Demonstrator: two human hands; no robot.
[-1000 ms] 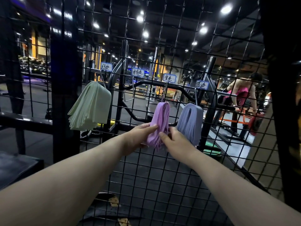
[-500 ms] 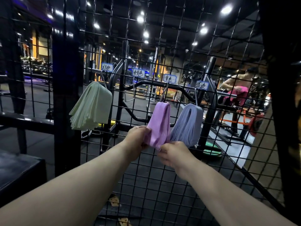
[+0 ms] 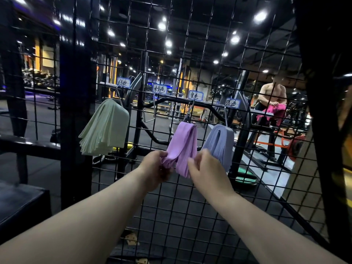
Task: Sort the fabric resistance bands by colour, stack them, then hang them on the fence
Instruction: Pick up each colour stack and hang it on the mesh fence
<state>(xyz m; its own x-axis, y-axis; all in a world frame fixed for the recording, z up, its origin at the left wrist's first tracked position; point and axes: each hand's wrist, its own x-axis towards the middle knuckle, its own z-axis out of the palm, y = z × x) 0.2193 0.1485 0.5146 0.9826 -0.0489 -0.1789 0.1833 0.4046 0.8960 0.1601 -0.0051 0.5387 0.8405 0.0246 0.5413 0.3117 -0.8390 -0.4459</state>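
Item, purple bands [image 3: 185,141]: a folded stack hung from a wire hook [image 3: 189,113] on the black mesh fence [image 3: 171,206], about mid-panel, below a handwritten label [image 3: 195,95]. Our left hand [image 3: 156,167] grips the lower left ends of the stack, fingers curled round them. Our right hand [image 3: 204,168] pinches the lower right edge, fingertips on the fabric.

Item, blue bands [image 3: 219,143]: a stack hung just beside the purple, toward the fence's right edge, its lower part behind our right hand.

Item, green bands [image 3: 105,128]: a fanned stack hung well apart from the purple, toward the fence's left edge.

Beyond the mesh we note a gym rack [image 3: 242,111] and, at the right, a person [image 3: 272,94] holding a pink cloth [image 3: 272,113]
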